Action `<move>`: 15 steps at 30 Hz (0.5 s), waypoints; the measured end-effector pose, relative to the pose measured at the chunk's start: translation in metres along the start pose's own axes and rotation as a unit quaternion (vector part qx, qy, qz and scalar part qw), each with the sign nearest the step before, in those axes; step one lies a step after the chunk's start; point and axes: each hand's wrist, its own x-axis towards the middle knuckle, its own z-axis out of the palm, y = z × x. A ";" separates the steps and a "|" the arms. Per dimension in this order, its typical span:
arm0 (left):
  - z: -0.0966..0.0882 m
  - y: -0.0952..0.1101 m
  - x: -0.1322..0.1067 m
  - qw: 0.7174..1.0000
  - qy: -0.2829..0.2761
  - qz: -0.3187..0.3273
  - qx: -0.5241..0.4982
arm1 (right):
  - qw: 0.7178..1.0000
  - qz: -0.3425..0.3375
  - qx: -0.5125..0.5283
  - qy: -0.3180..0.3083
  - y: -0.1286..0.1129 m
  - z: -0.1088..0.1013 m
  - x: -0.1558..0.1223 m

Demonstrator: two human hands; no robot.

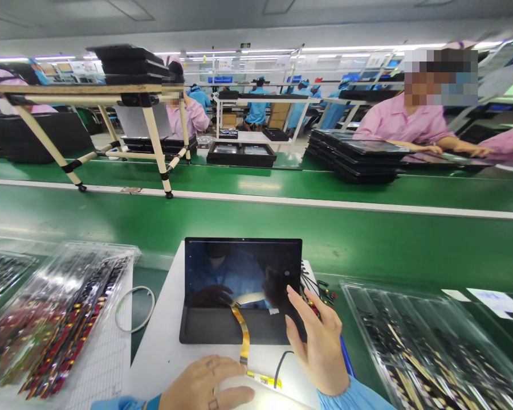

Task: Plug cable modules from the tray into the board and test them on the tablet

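A black glossy display panel (243, 273) lies tilted on a white mat (162, 347) before me. An amber flex ribbon cable (243, 336) runs from the panel's lower edge toward me. My right hand (318, 341) grips the panel's lower right corner, fingers curled on its face. My left hand (205, 387) lies at the near edge of the mat, fingers bent and pressed on the ribbon's near end with its yellow label (265, 378).
Clear plastic trays of coloured cable parts sit left (60, 319) and right (431, 347). A white ring (134, 307) lies left of the mat. A green conveyor (282, 228) runs across. Beyond it stand stacked black trays (359, 156), a pipe rack (111, 97) and seated workers in pink.
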 end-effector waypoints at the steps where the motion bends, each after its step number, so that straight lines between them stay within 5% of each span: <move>1: 0.001 0.000 -0.001 1.000 -0.003 -0.003 -0.001 | 1.000 -0.002 0.001 -0.001 0.000 0.000 0.001; 15: 0.004 -0.001 -0.005 0.999 -0.042 -0.014 0.004 | 0.985 -0.131 0.075 -0.083 -0.011 -0.004 0.008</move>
